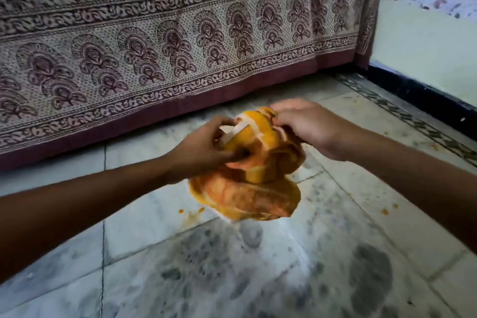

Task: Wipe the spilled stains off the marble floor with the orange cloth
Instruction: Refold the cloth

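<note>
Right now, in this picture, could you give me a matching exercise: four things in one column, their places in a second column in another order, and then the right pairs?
1. orange cloth
2. orange stains
3. printed bedsheet
4. black skirting

A. at the foot of the pale wall, on the right
B. hanging across the back
C. bunched, gripped by the left hand and the right hand
D. on the marble floor, beside the cloth's lower left edge

Pairs: 1-C, 2-D, 3-B, 4-A
</note>
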`<control>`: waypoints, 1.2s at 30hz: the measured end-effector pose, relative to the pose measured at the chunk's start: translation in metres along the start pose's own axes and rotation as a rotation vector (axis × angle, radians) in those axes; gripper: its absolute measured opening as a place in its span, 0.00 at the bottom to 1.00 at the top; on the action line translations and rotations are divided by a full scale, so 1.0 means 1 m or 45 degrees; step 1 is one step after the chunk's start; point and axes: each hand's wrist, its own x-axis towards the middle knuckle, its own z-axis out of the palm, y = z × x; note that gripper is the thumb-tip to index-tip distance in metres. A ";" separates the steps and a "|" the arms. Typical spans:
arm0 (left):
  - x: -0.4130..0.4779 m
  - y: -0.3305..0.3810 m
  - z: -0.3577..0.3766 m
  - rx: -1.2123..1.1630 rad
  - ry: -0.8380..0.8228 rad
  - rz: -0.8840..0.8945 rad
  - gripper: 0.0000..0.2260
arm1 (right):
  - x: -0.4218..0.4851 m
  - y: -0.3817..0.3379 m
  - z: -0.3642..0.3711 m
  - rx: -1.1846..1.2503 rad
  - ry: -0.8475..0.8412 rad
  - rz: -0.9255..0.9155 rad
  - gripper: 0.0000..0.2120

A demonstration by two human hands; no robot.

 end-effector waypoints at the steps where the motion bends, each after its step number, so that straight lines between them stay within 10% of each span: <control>1: 0.005 -0.002 -0.006 -0.141 -0.008 0.006 0.15 | 0.002 -0.009 0.004 0.089 -0.003 0.027 0.08; 5: 0.019 -0.030 -0.038 -0.102 -0.154 0.087 0.11 | 0.024 -0.025 0.032 -0.674 -0.046 0.081 0.29; 7: 0.022 -0.052 -0.053 -0.084 -0.193 0.156 0.07 | 0.040 -0.024 0.037 -0.869 -0.028 0.078 0.22; 15: 0.030 -0.109 -0.115 -0.240 -0.362 0.296 0.19 | 0.097 -0.050 0.053 -0.688 -0.249 0.156 0.01; 25: 0.038 -0.128 -0.198 -0.635 -0.624 0.313 0.18 | 0.096 -0.076 0.060 -0.266 -0.249 0.179 0.22; 36: 0.029 -0.034 -0.247 0.506 0.002 0.479 0.19 | 0.108 -0.093 0.053 -0.715 0.347 -0.235 0.09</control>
